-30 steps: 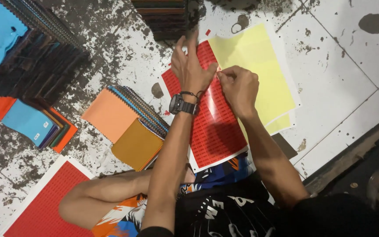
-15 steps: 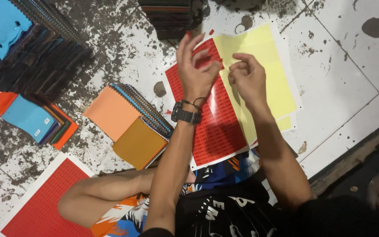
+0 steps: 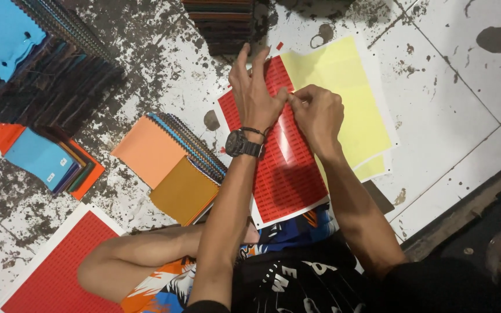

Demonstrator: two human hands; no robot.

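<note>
The red label sheet [image 3: 282, 168] lies flat on the stained white tiled floor [image 3: 447, 116], just in front of the person's knees. Both hands meet over its upper middle: the left hand [image 3: 256, 98], with a dark wristwatch [image 3: 242, 143] on its wrist, rests on the sheet with fingers spread wide, while the right hand [image 3: 318, 116] has its fingers narrowed to a pinch touching the left thumb; what they pinch is too small to tell. A yellow sheet [image 3: 349, 98] lies touching the red sheet's right edge. Left of the red sheet sit 2 fabric swatch stacks, orange [image 3: 146, 150] and mustard [image 3: 182, 191].
</note>
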